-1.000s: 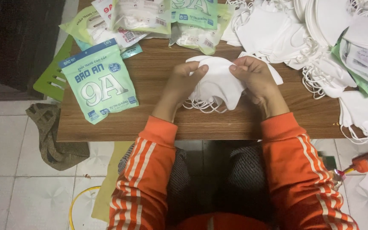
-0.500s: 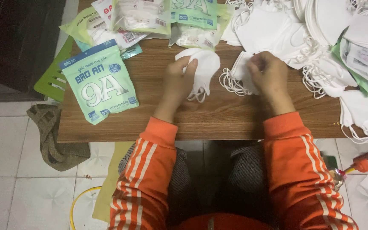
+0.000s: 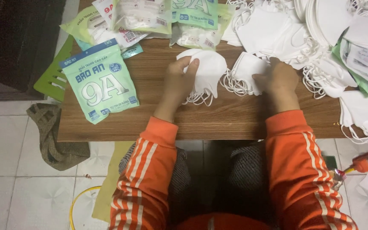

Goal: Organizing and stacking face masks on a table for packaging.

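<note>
My left hand grips a small stack of white face masks, their ear loops trailing onto the wooden table. My right hand rests on a second bunch of white masks just to the right, fingers closed over it. The two bunches lie apart, a narrow gap between them. Both arms wear orange sleeves with white stripes.
A green and white mask pouch lies flat at the table's left. More pouches sit along the far edge. A big heap of loose white masks fills the far right. A brown cloth lies on the tiled floor.
One stack of masks held by both hands has been split into two bunches. My left hand moved its bunch left and farther out; my right hand moved its bunch right.
</note>
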